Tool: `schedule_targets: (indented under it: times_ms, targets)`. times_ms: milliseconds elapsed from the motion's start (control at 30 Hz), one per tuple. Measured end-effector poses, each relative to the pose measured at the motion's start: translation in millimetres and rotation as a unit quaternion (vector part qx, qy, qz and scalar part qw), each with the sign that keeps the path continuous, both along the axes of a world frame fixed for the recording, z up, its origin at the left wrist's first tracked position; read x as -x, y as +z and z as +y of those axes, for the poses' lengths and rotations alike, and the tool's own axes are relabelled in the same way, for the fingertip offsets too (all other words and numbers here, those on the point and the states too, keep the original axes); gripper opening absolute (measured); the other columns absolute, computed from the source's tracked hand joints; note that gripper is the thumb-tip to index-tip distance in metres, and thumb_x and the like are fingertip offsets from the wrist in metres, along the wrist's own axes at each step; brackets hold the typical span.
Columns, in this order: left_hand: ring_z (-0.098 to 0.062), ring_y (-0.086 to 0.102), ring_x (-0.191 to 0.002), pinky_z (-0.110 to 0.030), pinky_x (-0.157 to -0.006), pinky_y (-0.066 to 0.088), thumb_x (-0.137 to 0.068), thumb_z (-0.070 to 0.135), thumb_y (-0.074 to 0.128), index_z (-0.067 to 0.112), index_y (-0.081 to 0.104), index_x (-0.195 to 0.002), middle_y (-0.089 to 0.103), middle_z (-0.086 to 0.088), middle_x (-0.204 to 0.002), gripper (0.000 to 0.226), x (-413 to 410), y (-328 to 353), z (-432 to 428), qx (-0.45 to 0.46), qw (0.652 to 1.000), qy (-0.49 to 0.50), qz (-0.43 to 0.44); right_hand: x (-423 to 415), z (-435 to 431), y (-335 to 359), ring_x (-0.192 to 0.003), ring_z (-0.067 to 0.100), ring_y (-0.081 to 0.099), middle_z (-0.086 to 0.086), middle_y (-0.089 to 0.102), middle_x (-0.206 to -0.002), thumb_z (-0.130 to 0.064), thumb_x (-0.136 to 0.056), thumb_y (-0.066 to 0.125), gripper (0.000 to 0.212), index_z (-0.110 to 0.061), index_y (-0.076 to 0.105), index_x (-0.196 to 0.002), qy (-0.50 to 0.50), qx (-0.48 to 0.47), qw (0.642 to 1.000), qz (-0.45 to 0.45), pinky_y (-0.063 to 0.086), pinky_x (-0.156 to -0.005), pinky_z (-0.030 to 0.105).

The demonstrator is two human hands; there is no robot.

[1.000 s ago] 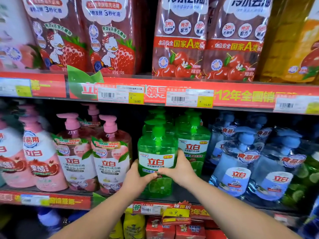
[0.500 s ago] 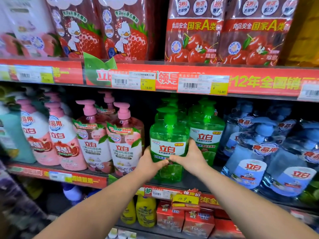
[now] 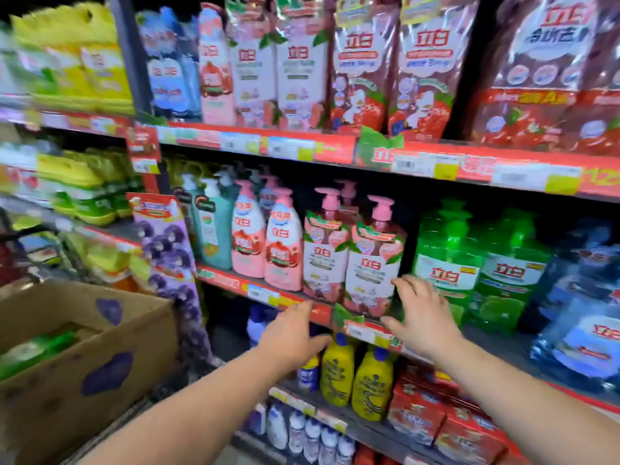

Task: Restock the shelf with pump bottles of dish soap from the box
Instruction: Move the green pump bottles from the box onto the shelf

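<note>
Green pump bottles of dish soap (image 3: 449,260) stand on the middle shelf (image 3: 362,330) at the right. My left hand (image 3: 292,333) and my right hand (image 3: 419,317) hover in front of the shelf edge with fingers spread and nothing in them, a little left of the green bottles. A brown cardboard box (image 3: 84,364) sits at the lower left, and more green bottles (image 3: 37,350) lie inside it.
Pink pump bottles (image 3: 369,260) stand left of the green ones, blue-labelled clear bottles (image 3: 583,297) right of them. Red refill pouches (image 3: 389,68) fill the shelf above. Yellow bottles (image 3: 355,377) and red packs (image 3: 432,411) sit on the shelf below. A purple hanging display (image 3: 167,253) is beside the box.
Both hands have let go of the green bottle, which stays on the shelf, and have drawn back open. The view has swung left, bringing the box into sight.
</note>
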State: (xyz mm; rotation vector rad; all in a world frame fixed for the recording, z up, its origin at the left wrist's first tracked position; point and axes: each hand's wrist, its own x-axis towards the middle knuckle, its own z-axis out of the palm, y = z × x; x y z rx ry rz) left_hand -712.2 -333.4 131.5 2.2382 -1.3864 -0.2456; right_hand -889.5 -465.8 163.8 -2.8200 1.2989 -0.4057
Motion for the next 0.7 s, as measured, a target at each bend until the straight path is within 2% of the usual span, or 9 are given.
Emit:
schedule_targets:
  times_ms: [200,367,467,600,700]
  targets:
    - [-0.028,0.051,-0.119,-0.04,-0.095,0.045,-0.083,0.054,0.054,0.023,0.045,-0.129,0.051,-0.005,-0.128,0.057,-66.1,-17.5,199.6,-0.087,0.983,0.138,-0.086,-119.3,154.5,-29.1,-0.14,0.021,0.026,-0.001,0.03,-0.151,-0.056,-0.083,0.054,0.072,-0.025,0.029,-0.144,0.178,-0.046,0.981,0.056,0.027,-0.112,0.045]
    - [-0.028,0.048,-0.123,-0.04,-0.099,0.044,-0.081,0.059,0.054,0.023,0.041,-0.133,0.048,-0.005,-0.132,0.065,-102.8,-30.7,339.5,-0.14,0.956,0.237,-0.099,-193.0,277.9,-47.1,-0.138,0.023,0.028,-0.001,0.031,-0.148,-0.055,-0.083,0.054,0.07,-0.026,0.03,-0.142,0.305,-0.074,0.945,0.092,0.03,-0.11,0.048]
    - [-0.029,0.046,-0.124,-0.04,-0.101,0.042,-0.08,0.057,0.055,0.019,0.039,-0.134,0.047,-0.008,-0.134,0.068,-120.3,-32.3,398.4,-0.143,0.94,0.299,-0.084,-228.0,329.7,-47.9,-0.137,0.023,0.028,0.0,0.032,-0.148,-0.055,-0.083,0.054,0.069,-0.027,0.03,-0.141,0.357,-0.063,0.926,0.102,0.027,-0.109,0.049]
    - [-0.027,0.048,-0.121,-0.036,-0.095,0.042,-0.081,0.056,0.055,0.022,0.043,-0.129,0.051,-0.004,-0.128,0.06,-137.5,-37.8,456.2,-0.135,0.922,0.355,-0.069,-275.8,381.7,-46.5,-0.138,0.026,0.028,0.0,0.034,-0.146,-0.053,-0.084,0.056,0.067,-0.027,0.032,-0.141,0.403,-0.072,0.905,0.116,0.025,-0.11,0.053]
    - [-0.026,0.047,-0.123,-0.037,-0.096,0.042,-0.082,0.057,0.054,0.022,0.041,-0.131,0.049,-0.004,-0.132,0.061,-155.1,-43.7,485.5,-0.15,0.908,0.387,-0.061,-313.2,410.6,-51.0,-0.139,0.026,0.027,0.0,0.032,-0.148,-0.053,-0.084,0.055,0.07,-0.026,0.029,-0.142,0.433,-0.066,0.89,0.124,0.025,-0.11,0.053]
